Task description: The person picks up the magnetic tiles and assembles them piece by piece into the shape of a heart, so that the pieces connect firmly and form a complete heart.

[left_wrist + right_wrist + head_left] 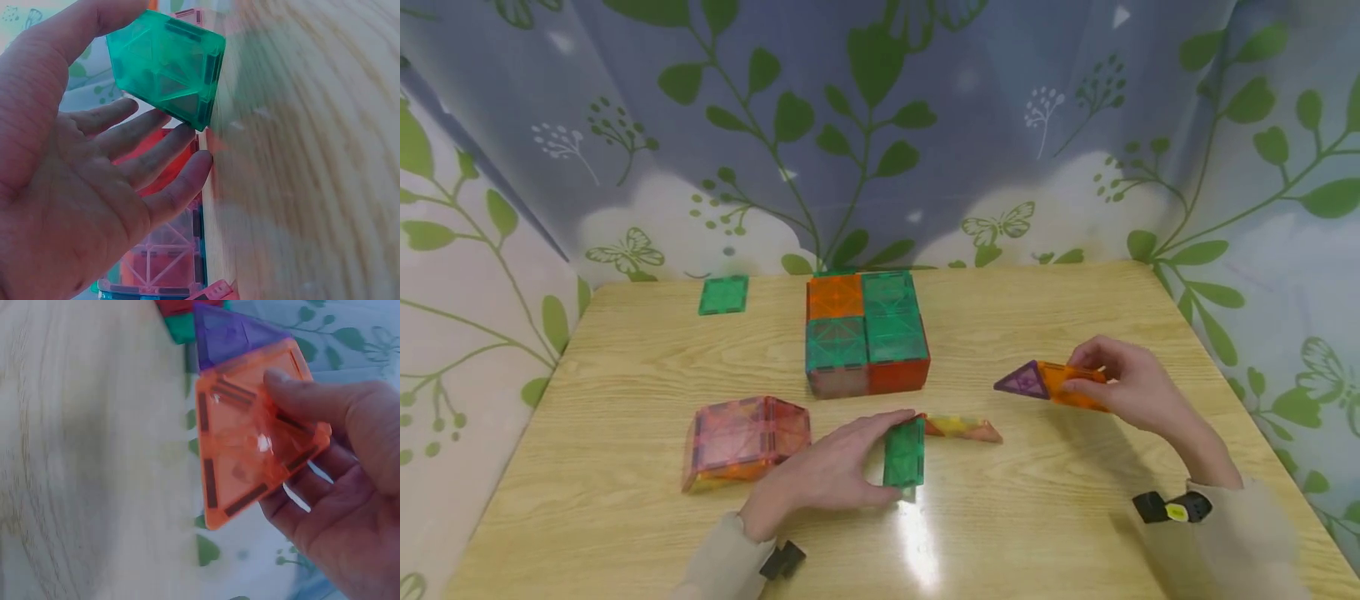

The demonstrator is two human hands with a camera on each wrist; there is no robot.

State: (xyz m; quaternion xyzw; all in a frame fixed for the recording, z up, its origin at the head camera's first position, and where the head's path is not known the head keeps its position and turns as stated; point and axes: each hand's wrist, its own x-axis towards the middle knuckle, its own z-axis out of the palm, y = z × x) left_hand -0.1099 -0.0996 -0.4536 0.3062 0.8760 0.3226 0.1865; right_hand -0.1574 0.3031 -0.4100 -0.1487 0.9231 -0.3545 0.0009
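Observation:
My left hand (835, 469) holds a green square magnetic tile (904, 452) on edge, between thumb and fingers, low over the table. In the left wrist view this green tile (165, 69) sits close to the wood. Just right of it in the head view is a yellow and orange piece (958, 427); whether the two touch I cannot tell. My right hand (1123, 383) pinches orange magnetic tiles (250, 456) above the table on the right. A purple triangle tile (1024, 382) is joined to their left end, pointing left.
Behind my hands stands a box of magnetic tiles (891, 321) with a green and orange top and red sides. A pink and red tile shape (733, 433) lies left of my left hand. A single green tile (724, 295) lies far left. Patterned cloth (880, 167) hangs behind the table.

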